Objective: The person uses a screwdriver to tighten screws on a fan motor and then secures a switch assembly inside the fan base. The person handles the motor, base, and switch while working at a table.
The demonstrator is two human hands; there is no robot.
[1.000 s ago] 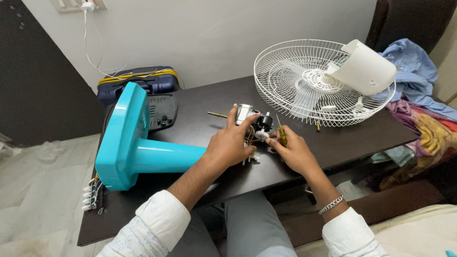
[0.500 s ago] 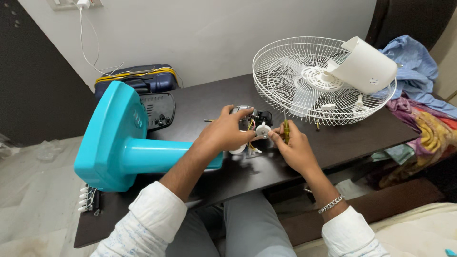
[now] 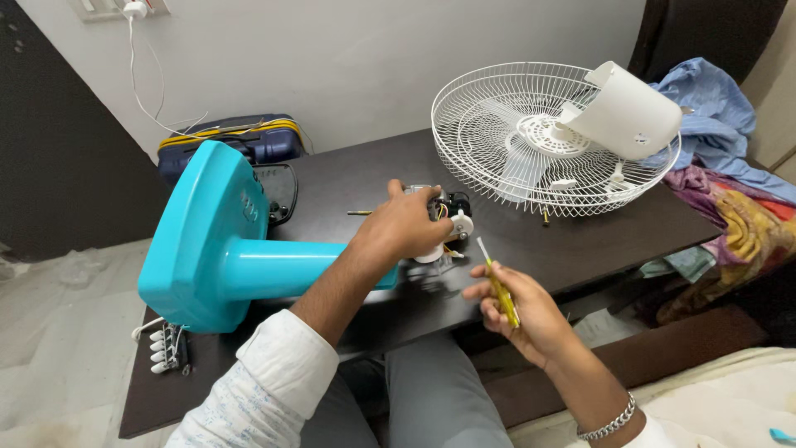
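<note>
Fan motor teardown, centre of frame, dark table (image 3: 580, 249).

L hand (image 3: 406, 228) clamped over fan motor (image 3: 448, 217) at end of teal stand neck (image 3: 282, 270); fingers wrapped on housing, motor sits just above frame centre. R hand (image 3: 518, 307) lower centre, apart from motor, fingers pinched narrow on yellow-handled screwdriver (image 3: 500, 286), tip up toward motor. White wire guard (image 3: 539, 141) w/ white rear cover (image 3: 626, 112) upper right. Judgement: motor dense, rigid, wiring fragile, so grip metal body, not leads. Stand assy. top-heavy, smooth plastic, may slip.
</note>
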